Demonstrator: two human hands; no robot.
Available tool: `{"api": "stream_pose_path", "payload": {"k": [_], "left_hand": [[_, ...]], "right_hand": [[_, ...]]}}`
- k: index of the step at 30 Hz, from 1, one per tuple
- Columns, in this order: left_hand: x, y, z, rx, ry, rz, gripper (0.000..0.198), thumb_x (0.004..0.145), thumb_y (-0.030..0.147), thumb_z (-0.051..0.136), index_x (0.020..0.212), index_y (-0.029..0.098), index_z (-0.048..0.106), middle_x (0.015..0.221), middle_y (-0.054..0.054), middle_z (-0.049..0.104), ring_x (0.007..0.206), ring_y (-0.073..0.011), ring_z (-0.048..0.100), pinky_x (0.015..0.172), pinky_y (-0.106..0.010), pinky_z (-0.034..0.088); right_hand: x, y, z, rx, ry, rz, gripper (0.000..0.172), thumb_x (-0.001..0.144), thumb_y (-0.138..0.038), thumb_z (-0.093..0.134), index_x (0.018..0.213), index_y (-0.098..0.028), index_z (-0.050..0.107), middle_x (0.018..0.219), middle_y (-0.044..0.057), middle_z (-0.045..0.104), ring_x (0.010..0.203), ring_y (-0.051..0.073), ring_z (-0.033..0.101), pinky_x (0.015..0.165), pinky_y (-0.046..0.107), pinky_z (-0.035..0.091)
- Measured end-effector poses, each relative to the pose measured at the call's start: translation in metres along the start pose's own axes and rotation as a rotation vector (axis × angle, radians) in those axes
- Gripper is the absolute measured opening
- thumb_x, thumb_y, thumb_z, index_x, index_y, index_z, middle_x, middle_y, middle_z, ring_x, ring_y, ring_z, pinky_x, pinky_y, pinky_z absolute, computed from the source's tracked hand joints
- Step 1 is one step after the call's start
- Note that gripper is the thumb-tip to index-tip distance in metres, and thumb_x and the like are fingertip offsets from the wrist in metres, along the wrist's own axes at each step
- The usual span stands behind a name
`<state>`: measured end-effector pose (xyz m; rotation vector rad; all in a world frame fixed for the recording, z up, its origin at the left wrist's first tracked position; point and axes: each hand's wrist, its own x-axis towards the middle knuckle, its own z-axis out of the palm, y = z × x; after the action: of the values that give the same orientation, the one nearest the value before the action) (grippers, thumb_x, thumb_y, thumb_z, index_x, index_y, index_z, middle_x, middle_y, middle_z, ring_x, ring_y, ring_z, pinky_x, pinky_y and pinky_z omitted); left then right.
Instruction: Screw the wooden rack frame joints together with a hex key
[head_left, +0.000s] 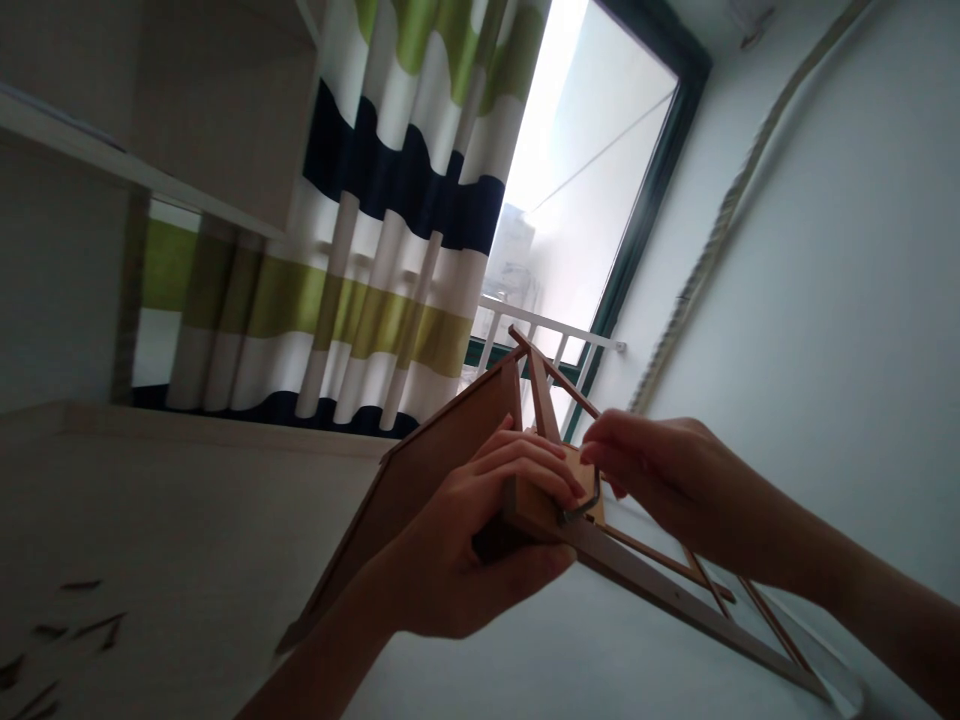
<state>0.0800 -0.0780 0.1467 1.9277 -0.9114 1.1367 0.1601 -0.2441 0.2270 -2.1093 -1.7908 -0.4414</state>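
Note:
A brown wooden piece of furniture (667, 590) with slats, long legs and a flat panel stands tilted before me; its kind is not certain. My left hand (469, 530) is closed around the corner where a thick rail meets a leg, fingers over the top and thumb beneath. My right hand (667, 480) pinches the long end of a bent metal hex key (595, 495). The key's short end meets the wood near my left fingertips; the fastener there is hidden. Behind my left wrist slopes the dark wooden panel (420, 460).
Several small dark brown pieces (97, 625) lie on the pale surface at lower left. A striped curtain (405, 200) hangs beside a window (592, 150) with a white railing (555, 325). A pale shelf unit (217, 120) is at upper left; a wrapped pipe (712, 240) runs along the right wall.

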Motion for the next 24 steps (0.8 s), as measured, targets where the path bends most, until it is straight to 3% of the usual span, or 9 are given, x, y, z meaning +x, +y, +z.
{"api": "stream_pose_path", "payload": {"k": [3,8,12,15,19,24], "left_hand": [[0.000,-0.001,0.001,0.003,0.007,0.007,0.022,0.070,0.015,0.058,0.091,0.014,0.052,0.094,-0.004,0.058,0.103,-0.0179,0.048,0.103,-0.037,0.024],[-0.002,0.001,0.001,-0.009,0.012,0.004,0.021,0.069,0.016,0.060,0.089,0.013,0.053,0.092,-0.005,0.059,0.101,-0.0183,0.048,0.100,-0.036,0.027],[0.000,0.001,0.000,-0.015,0.010,0.011,0.020,0.070,0.019,0.059,0.088,0.013,0.053,0.092,-0.005,0.059,0.100,-0.0181,0.049,0.099,-0.035,0.028],[-0.001,0.000,0.000,-0.023,-0.002,0.018,0.020,0.073,0.025,0.055,0.089,0.014,0.052,0.093,-0.005,0.058,0.099,-0.0182,0.049,0.099,-0.036,0.028],[-0.005,0.000,-0.001,0.050,0.013,0.004,0.015,0.072,0.020,0.056,0.085,0.017,0.051,0.095,-0.002,0.057,0.098,-0.0168,0.049,0.095,-0.033,0.032],[-0.003,0.003,0.000,0.018,-0.004,-0.051,0.021,0.067,0.017,0.061,0.086,0.017,0.051,0.091,-0.003,0.058,0.095,-0.0172,0.051,0.096,-0.037,0.030]], "right_hand": [[-0.018,-0.002,-0.002,-0.125,-0.028,-0.104,0.013,0.086,-0.021,0.041,0.076,-0.017,0.047,0.060,-0.004,0.046,0.048,0.005,0.034,0.046,0.019,0.027],[-0.038,-0.016,-0.003,-0.338,-0.019,-0.425,0.010,0.083,-0.016,0.041,0.079,-0.017,0.050,0.059,-0.003,0.046,0.049,0.008,0.032,0.048,0.024,0.027],[-0.029,-0.036,-0.006,-0.394,0.010,-0.520,0.014,0.084,-0.018,0.042,0.081,-0.017,0.056,0.063,-0.001,0.051,0.054,0.009,0.041,0.055,0.026,0.033],[-0.007,-0.045,-0.013,-0.206,-0.056,-0.592,0.013,0.083,-0.021,0.047,0.081,-0.014,0.058,0.066,0.000,0.054,0.059,0.008,0.046,0.054,0.023,0.034],[0.023,-0.038,-0.018,0.177,-0.148,-0.518,0.018,0.085,-0.021,0.045,0.079,-0.011,0.059,0.064,-0.001,0.053,0.054,0.003,0.045,0.052,0.016,0.035],[0.028,-0.004,-0.014,0.336,-0.049,-0.280,0.032,0.088,-0.030,0.039,0.071,-0.013,0.059,0.055,-0.002,0.047,0.049,0.004,0.040,0.048,0.017,0.033]]}}
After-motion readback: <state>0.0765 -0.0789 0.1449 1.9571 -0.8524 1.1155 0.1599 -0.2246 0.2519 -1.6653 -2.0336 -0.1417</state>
